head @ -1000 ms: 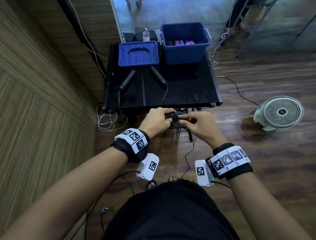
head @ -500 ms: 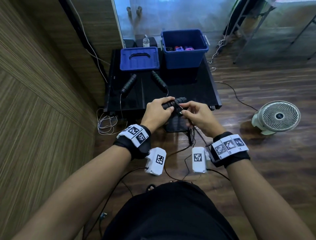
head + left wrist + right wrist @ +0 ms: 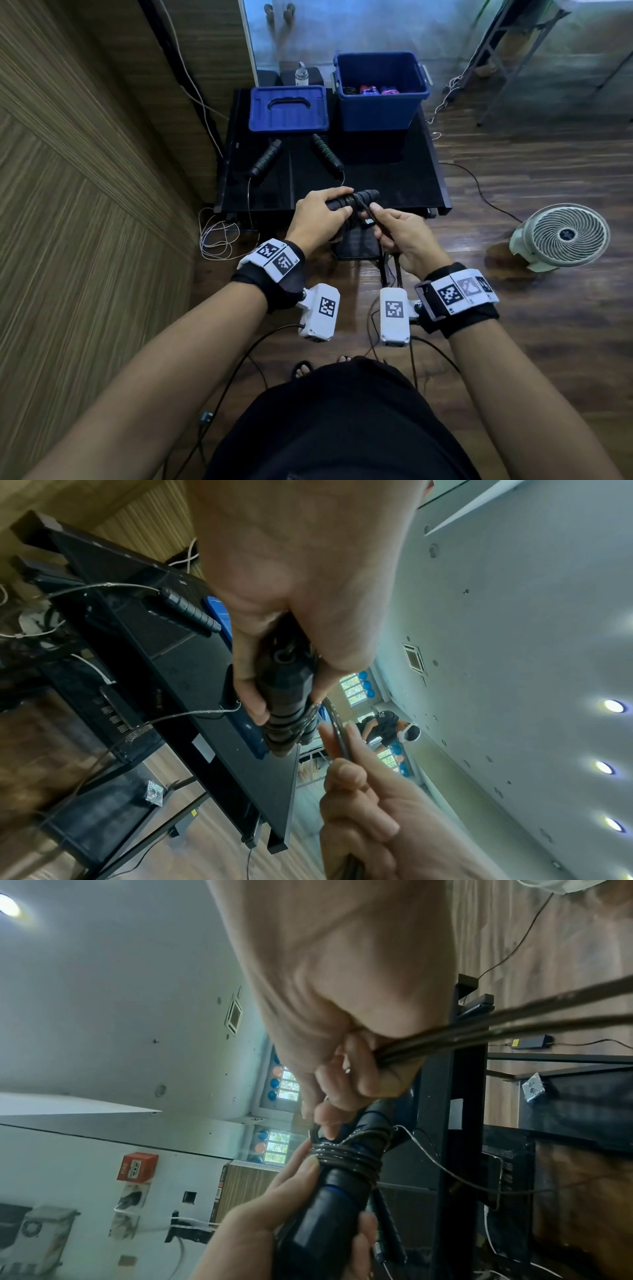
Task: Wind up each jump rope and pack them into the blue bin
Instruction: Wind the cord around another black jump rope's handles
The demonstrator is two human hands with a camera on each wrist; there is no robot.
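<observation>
- Left hand [image 3: 320, 214], head view: fingers curled round the paired black handles [image 3: 352, 200] of a jump rope, held level over the near edge of the black table [image 3: 394, 178]. Right hand [image 3: 399, 236] pinches the rope's cord [image 3: 397, 270] just beside the handles; the slack hangs toward the floor.
- Head view, task items: blue bin [image 3: 380, 109] stands at the far right of the table, lid [image 3: 288, 109] beside it, some wound items already inside. 1 further rope, 2 handles [image 3: 265, 158], lies unwound on the table.
- Left wrist view: left hand [image 3: 301, 593] clenched on the handles [image 3: 286, 696]; right fingers [image 3: 346, 775] guide the cord [image 3: 337, 731] close against them.
- Right wrist view: several turns of cord [image 3: 346, 1156] sit round the handles [image 3: 329, 1204]; right hand [image 3: 342, 1031] grasps a bunch of strands [image 3: 514, 1026].
- Risk, judged: if right-hand tension drops, the turns could slip off the handle ends and unravel.
- Risk, judged: trailing slack could snag the table frame or floor cables.
</observation>
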